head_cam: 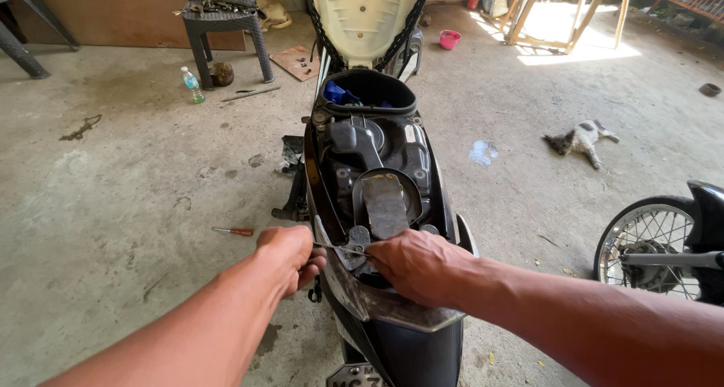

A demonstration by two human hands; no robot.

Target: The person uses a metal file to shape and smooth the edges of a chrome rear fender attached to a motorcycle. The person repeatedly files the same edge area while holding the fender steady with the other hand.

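A black scooter (377, 311) stands in front of me with its pale seat (367, 17) lifted up, showing the black under-seat compartment (377, 153). My left hand (290, 257) is closed around the handle end of a thin metal tool (339, 247) at the scooter's rear left edge. My right hand (415, 262) rests on the rear of the compartment and pinches the tool's other end near a small metal latch part (358, 240).
A screwdriver with a reddish handle (234, 231) lies on the concrete floor to the left. A grey plastic stool (224, 25) with clutter, a water bottle (193, 85) and a pink bowl (449, 38) are farther back. A cat (579, 139) lies right. Another motorbike's wheel (652, 251) stands at the right edge.
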